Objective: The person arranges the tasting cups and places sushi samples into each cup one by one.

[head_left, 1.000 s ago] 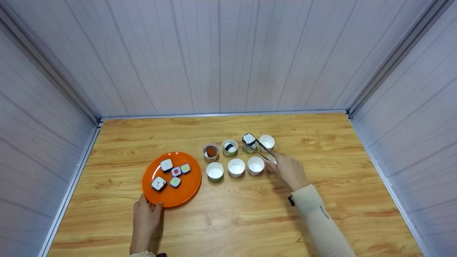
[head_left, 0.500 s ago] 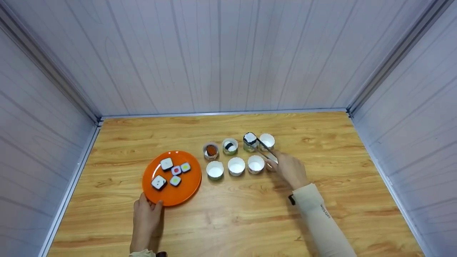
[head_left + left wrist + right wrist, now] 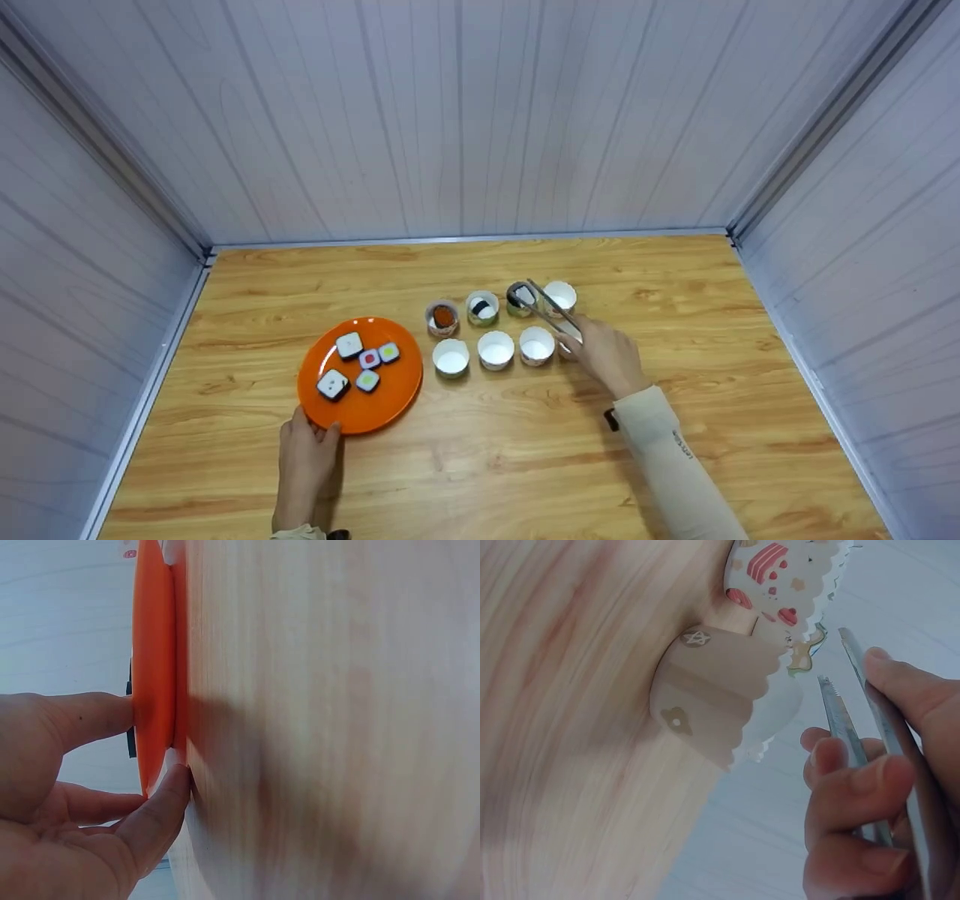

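My left hand (image 3: 306, 461) grips the near-left rim of an orange plate (image 3: 394, 401). In the left wrist view its thumb (image 3: 94, 720) lies on the plate's top side, with the fingers at the edge and underside. Several square sushi pieces lie on the plate, one a large white one (image 3: 349, 345). My right hand (image 3: 606, 358) holds metal tweezers (image 3: 885, 727), their serrated tips apart. Those tips are over the third back-row paper cup (image 3: 513, 309), where a black-and-white sushi piece (image 3: 526, 295) sits tilted inside.
Beside it, one back cup (image 3: 442, 330) holds a brown-orange piece and another (image 3: 483, 320) a white piece with a black band. The back-right cup (image 3: 560, 296) and front-row cups (image 3: 452, 360) show bare white insides. Pale panels (image 3: 465, 120) wall the wooden table (image 3: 510, 465).
The sushi piece at the tweezers has dropped from the cup's rim into the cup and tilted. The tweezers' tips have spread apart. My left hand and the plate stay put.
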Motion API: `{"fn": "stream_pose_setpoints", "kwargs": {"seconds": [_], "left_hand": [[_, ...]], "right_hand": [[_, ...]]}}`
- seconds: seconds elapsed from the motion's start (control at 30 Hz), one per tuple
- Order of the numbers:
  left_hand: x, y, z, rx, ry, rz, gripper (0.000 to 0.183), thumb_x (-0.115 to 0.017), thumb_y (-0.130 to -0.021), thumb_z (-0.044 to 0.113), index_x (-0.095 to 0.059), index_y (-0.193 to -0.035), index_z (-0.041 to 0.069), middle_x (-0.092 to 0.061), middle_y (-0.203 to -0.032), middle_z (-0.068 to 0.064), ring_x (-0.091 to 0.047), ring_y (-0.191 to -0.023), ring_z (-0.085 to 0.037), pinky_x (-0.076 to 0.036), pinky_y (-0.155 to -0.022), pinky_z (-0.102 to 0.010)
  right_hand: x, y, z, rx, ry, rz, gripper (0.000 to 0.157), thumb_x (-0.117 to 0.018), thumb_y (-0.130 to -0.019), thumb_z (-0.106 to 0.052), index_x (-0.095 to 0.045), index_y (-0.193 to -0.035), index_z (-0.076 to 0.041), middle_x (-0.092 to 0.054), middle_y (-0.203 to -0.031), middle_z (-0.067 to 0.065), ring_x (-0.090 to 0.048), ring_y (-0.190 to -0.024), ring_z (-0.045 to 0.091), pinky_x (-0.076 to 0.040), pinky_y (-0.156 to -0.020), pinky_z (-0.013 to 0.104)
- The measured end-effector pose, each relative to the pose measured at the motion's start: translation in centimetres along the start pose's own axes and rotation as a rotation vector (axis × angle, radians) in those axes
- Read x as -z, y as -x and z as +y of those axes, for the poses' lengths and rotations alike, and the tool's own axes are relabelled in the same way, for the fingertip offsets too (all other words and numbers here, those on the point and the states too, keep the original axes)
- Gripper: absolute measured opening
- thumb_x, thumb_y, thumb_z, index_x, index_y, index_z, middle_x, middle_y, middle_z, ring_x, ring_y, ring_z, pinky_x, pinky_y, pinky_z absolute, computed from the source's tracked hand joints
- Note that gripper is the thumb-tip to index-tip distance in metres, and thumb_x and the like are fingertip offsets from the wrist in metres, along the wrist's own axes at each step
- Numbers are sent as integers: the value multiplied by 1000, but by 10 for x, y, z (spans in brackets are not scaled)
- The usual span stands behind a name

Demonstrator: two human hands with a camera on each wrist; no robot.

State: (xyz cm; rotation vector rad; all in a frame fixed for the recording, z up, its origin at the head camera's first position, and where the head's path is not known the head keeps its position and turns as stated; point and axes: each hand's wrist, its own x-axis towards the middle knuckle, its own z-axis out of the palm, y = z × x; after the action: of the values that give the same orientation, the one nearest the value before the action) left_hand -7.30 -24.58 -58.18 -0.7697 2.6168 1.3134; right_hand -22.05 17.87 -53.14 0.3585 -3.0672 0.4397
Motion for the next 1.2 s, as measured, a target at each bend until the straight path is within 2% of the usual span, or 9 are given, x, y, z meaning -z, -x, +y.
{"fn": "stream_pose_setpoints", "kwargs": {"seconds": [0.1,0.23,0.37,0.5,0.67,0.77,0.93,1.03,1.2], "left_hand": [[1,-1,0,7,7,-2,64,-56,-100,8,-20,-149,-14,-29,-141,-37,-30,-133,-48,-32,-110,-59],[1,-2,-2,6,9,-2,65,-57,-100,9,-20,-149,-14,-29,-142,-37,-29,-133,-48,-31,-111,-59],[1,-3,-3,4,14,1,65,-57,-100,8,-21,-149,-14,-29,-142,-37,-30,-134,-47,-33,-111,-58],[1,-2,-3,4,30,13,65,-57,-100,7,-21,-149,-14,-30,-141,-37,-32,-133,-48,-35,-109,-57],[-1,0,-2,-33,35,32,64,-58,-99,7,-23,-148,-15,-32,-138,-37,-34,-130,-48,-35,-108,-58],[-2,1,-3,-44,26,30,64,-58,-99,7,-24,-147,-16,-33,-137,-37,-34,-129,-47,-33,-109,-59],[-1,1,-1,5,5,18,65,-57,-100,9,-21,-149,-13,-31,-137,-36,-34,-128,-47,-32,-109,-60],[-1,2,-1,13,-4,16,65,-57,-100,8,-20,-150,-13,-31,-138,-36,-35,-128,-47,-32,-109,-60],[-2,2,-1,-14,-2,31,64,-57,-99,7,-23,-148,-14,-33,-136,-36,-35,-127,-48,-33,-108,-60]], "right_hand": [[0,0,-9,20,-5,-4,43,-62,-98,-46,-66,-119,-8,-62,-76,10,-57,-60,26,-47,-50,44],[-1,0,-26,57,-9,-12,47,-61,-98,-47,-65,-126,-10,-64,-80,9,-59,-62,25,-48,-51,43],[-4,1,-49,92,-11,-18,43,-61,-97,-49,-66,-119,-12,-64,-81,5,-60,-65,24,-49,-52,43],[-10,1,-75,183,-10,-17,42,-62,-96,-50,-66,-114,-12,-65,-79,4,-59,-60,23,-49,-48,40],[-19,3,-105,302,0,-14,44,-60,-97,-50,-66,-116,-11,-66,-83,3,-62,-66,22,-50,-51,40],[-24,4,-119,321,-10,-49,43,-57,-98,-51,-65,-115,-13,-63,-82,0,-61,-68,20,-50,-52,40],[-31,6,-142,330,-20,-117,44,-56,-98,-53,-64,-120,-16,-67,-92,1,-64,-78,21,-53,-60,43],[-35,9,-154,346,-12,-133,45,-57,-97,-55,-64,-121,-17,-67,-92,2,-64,-75,22,-53,-58,43],[-45,13,-176,422,3,-152,47,-55,-98,-55,-65,-123,-16,-65,-87,0,-59,-67,15,-50,-51,35]]}}
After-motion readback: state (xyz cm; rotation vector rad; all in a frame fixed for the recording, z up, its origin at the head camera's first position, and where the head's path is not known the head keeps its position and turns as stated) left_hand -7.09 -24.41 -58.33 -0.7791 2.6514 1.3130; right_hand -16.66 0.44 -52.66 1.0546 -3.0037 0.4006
